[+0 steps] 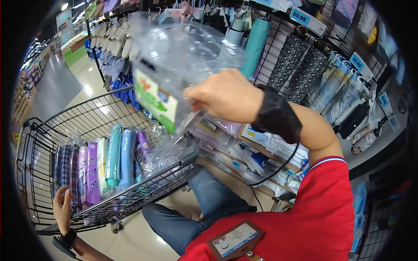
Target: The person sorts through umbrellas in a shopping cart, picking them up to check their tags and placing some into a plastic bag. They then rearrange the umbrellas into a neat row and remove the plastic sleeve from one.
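2 hands busy: right hand [224, 96] grasps a clear bag [174, 65] above the cart [39, 143]; left hand [62, 209] grips the cart's rim.

Pretty clearly a retail store, some kind of supermarket or department store aisle. There's a black wire shopping cart [65, 130] loaded with packaged folding umbrellas [114, 158], and a grid-wire display wall [278, 39] with more umbrellas hanging off hooks. Blue price tags [300, 17] are clipped along the rack, one reading 35.00. Slippers [114, 37] hang on another rack further back, packaged goods sit on a low shelf [257, 156], and a long shiny-floored aisle [52, 87] runs off under ceiling lights.
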The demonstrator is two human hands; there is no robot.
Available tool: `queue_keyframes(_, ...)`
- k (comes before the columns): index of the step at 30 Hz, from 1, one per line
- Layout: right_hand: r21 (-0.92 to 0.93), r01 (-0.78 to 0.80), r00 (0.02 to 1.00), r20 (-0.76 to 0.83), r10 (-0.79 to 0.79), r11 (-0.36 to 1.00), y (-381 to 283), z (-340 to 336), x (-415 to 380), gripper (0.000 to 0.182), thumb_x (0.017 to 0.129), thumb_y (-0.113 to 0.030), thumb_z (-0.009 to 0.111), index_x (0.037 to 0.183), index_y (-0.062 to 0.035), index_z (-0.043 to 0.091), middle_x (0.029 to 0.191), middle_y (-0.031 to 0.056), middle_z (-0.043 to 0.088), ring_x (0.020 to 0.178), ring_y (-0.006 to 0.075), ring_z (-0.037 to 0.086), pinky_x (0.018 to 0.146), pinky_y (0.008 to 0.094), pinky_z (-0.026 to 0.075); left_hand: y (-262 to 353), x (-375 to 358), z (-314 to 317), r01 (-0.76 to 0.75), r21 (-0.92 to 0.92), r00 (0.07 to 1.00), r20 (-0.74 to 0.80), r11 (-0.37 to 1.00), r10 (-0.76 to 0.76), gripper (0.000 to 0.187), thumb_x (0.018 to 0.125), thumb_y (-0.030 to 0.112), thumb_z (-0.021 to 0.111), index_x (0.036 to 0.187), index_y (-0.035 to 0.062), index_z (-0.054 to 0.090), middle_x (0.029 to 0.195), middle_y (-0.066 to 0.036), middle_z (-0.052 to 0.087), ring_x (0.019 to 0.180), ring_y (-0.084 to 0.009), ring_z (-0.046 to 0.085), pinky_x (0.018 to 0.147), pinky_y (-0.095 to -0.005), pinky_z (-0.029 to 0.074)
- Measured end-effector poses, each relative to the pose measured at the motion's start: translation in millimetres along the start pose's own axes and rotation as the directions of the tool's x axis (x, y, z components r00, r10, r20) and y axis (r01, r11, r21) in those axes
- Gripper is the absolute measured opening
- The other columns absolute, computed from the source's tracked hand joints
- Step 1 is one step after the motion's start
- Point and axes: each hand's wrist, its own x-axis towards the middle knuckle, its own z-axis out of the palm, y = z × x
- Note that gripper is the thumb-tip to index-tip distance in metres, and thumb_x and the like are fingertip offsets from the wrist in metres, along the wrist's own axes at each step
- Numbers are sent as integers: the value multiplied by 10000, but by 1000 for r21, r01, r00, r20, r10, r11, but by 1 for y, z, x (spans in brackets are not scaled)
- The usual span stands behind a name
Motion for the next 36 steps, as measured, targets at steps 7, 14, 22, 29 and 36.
queue_keyframes(7,-42,-275,961,14,276,960,37,12,-66,116,790,-202,634,811,-104,575,675,86,643,627,322,613,540,422,454,16,-5,1,67,43,998,-13,997,-67,338,926,244,565,1132,-24,567,785,-60,620,748,-98,580,640,-214,395)
queue_keyframes(14,-208,-549,783,210,585,809,89,81,-121,123,769,-190,619,841,-91,608,756,113,660,746,337,637,632,441,485,19,-10,9,-84,8,990,-117,996,84,273,938,221,544,1020,-35,593,714,-34,581,684,-76,537,600,-208,379)
queue_keyframes(22,-205,-739,595,250,764,642,145,164,-171,78,744,-143,584,759,-84,633,801,158,660,792,325,648,692,435,501,19,-23,21,-131,148,916,-360,980,177,286,935,193,541,735,-10,567,531,-16,468,469,-49,426,447,-224,289)
queue_keyframes(29,-361,-738,575,107,811,571,162,212,-188,163,770,-202,594,872,-83,638,837,182,662,802,344,647,689,448,505,72,-50,36,-413,445,867,-76,795,493,199,667,222,675,674,42,591,572,-86,522,530,-237,516,526,-333,379)
queue_keyframes(36,-294,-805,485,172,857,515,121,185,-176,385,810,-225,634,1146,-52,559,1021,206,634,955,364,603,785,449,488,64,-45,35,-358,482,885,-99,800,455,320,585,379,775,628,94,637,521,-22,559,485,-184,543,493,-296,383)
